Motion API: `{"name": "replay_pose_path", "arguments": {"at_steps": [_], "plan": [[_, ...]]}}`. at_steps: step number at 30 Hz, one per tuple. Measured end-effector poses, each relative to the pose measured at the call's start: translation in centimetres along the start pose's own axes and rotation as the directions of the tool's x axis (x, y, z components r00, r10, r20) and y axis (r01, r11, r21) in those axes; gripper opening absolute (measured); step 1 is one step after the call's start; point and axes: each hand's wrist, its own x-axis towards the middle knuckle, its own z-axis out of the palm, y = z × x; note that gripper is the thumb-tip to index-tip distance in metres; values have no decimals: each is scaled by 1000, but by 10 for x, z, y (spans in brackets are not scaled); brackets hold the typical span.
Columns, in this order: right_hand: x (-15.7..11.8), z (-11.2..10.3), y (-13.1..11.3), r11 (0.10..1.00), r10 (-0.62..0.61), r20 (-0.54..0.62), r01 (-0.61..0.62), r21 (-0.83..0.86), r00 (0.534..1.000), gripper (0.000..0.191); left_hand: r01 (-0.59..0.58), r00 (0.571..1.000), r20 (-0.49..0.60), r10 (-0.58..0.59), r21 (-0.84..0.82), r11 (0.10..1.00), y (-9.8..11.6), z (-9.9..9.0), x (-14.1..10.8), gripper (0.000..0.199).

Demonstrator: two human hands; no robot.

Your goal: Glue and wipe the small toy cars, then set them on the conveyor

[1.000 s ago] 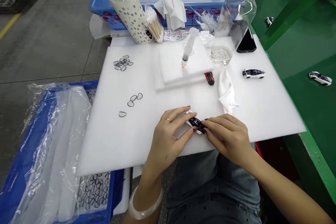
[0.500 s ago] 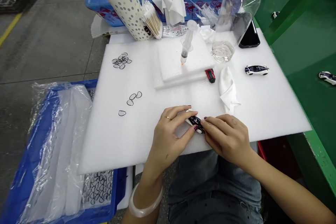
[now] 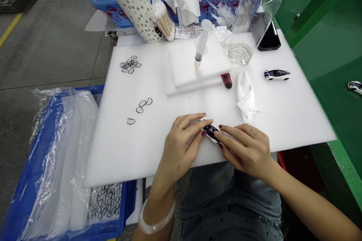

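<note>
A small white and dark toy car point(image 3: 211, 131) lies at a slant near the front edge of the white foam board point(image 3: 113, 150). Its left end is gripped between the thumb and fingers of my left hand point(image 3: 181, 147). From the right, the fingers of my right hand point(image 3: 247, 148) press on the car's top and near side. A folded white cloth point(image 3: 245, 98) lies just beyond my right hand. Farther off are a red toy car point(image 3: 226, 81), a syringe point(image 3: 201, 45) on a foam block point(image 3: 185, 67), and another white car point(image 3: 277, 74).
Thin black rings point(image 3: 131, 64) lie on the board's left side. A dotted bottle point(image 3: 138, 11), cotton swabs point(image 3: 164, 22), a glass bottle point(image 3: 240, 54) and a phone point(image 3: 270, 39) stand or lie along the back. A blue crate point(image 3: 128, 203) sits below left.
My left thumb has drawn back to the left along the car, showing more of its top. My right fingers have spread slightly, the index now resting on the car's top.
</note>
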Motion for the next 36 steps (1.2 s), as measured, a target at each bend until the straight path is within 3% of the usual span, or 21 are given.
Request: {"name": "replay_pose_path", "arguments": {"at_steps": [11,15,18,21,26,28,30,31,32,34,36], "plan": [[4,-2,0,999,-1,134,7,-41,991,18,5,1000,-11,-5,12,1000,2,1,0,30],[0,-16,6,999,-26,177,18,45,984,20,-1,1000,-14,1,-8,1000,1,1,0,30],[3,-22,7,991,49,131,-64,114,990,13,22,998,-59,-25,-60,998,1,-1,-1,31],[15,-13,-2,980,159,106,-170,99,982,16,80,989,-118,-93,-111,991,0,-3,-2,31],[37,9,-21,981,188,231,-196,14,955,34,140,974,-157,-162,-142,980,0,-4,-7,25],[38,0,-8,975,199,197,-214,60,960,35,169,965,-181,-188,-115,979,0,-3,-9,21],[28,-23,22,947,303,62,-308,90,951,36,203,954,-203,-220,-101,974,-1,-3,-10,19],[20,-39,43,919,389,-34,-385,79,921,36,219,950,-204,-236,-104,970,-1,-2,-10,18],[8,-56,66,870,493,-123,-491,45,861,38,232,948,-198,-250,-108,967,0,-2,-10,18],[-22,-88,115,698,677,-249,-711,-78,692,44,246,949,-175,-261,-100,964,-1,-2,-10,19],[-57,-111,159,473,801,-308,-858,-201,514,51,241,955,-157,-252,-86,967,-2,-1,-10,21]]}}
